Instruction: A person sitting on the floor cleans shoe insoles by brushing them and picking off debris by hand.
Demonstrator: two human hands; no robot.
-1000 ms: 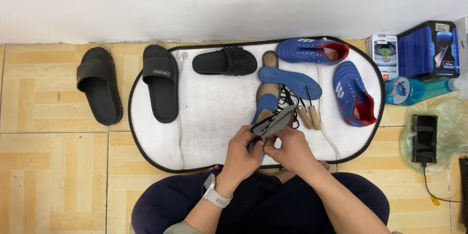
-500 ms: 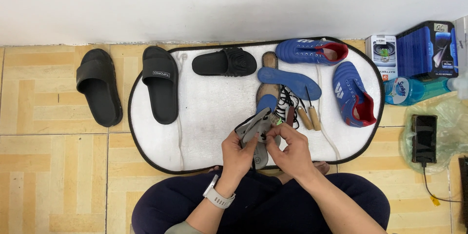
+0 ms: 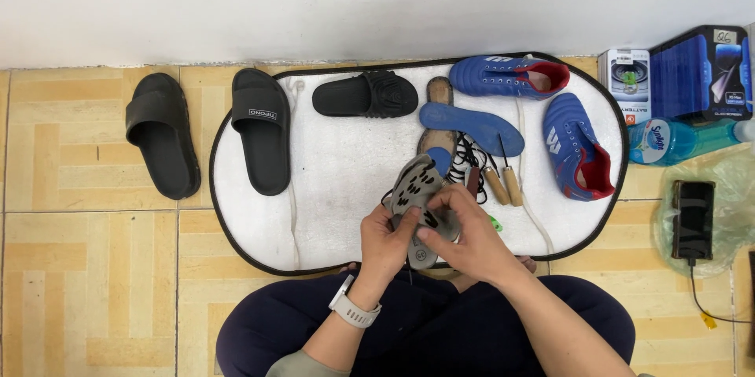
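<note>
I hold a grey shoe insole [image 3: 414, 188] with dark oval markings over the near edge of a white oval mat [image 3: 338, 180]. My left hand [image 3: 383, 245], with a white watch on its wrist, grips the insole's lower left side. My right hand [image 3: 470, 237] covers its lower right part, fingers curled over it. Just beyond the insole lie a blue insole [image 3: 470, 128], a wooden shoe form [image 3: 439, 95], black laces [image 3: 470, 158] and two wooden-handled tools [image 3: 503, 182].
On the mat lie two blue shoes with red lining [image 3: 511, 76] [image 3: 576, 145] and two black slides [image 3: 262, 129] [image 3: 366, 95]. A third black slide [image 3: 161, 135] rests on the tiled floor at left. Boxes [image 3: 696, 70], a blue bottle [image 3: 676, 139] and a phone [image 3: 694, 220] sit at right.
The insole has turned from edge-on and dark to flat, its grey patterned face now toward me. Both hands shifted slightly nearer to me, regripping it.
</note>
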